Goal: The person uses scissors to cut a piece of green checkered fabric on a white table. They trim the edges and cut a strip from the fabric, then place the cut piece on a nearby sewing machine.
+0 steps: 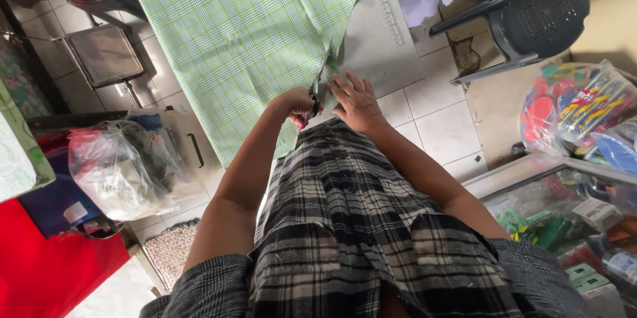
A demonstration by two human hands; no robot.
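Head view: spreads a green checked cloth (245, 39) over most of a grey bench (378, 46), near end hanging off the front edge toward the tiled floor. Looks barely started as a cut: scissors (320, 86) sit at the cloth's right-hand edge close to the body, blades pointing away, with nearly the whole length ahead apparently uncut. Shows the left hand (296, 102) clenched through the pink scissor handles, and the right hand (358, 102) released, fingers spread flat just beside the blades, pressing down at the cloth's edge. Places a glass case (564, 212) at lower right, holding small green and white boxes. Sets a clear bulging bag (119, 172) on the floor at left, contents crumpled and pale. Tucks a clear bag of bright red, blue and yellow pieces (577, 106) above the case.
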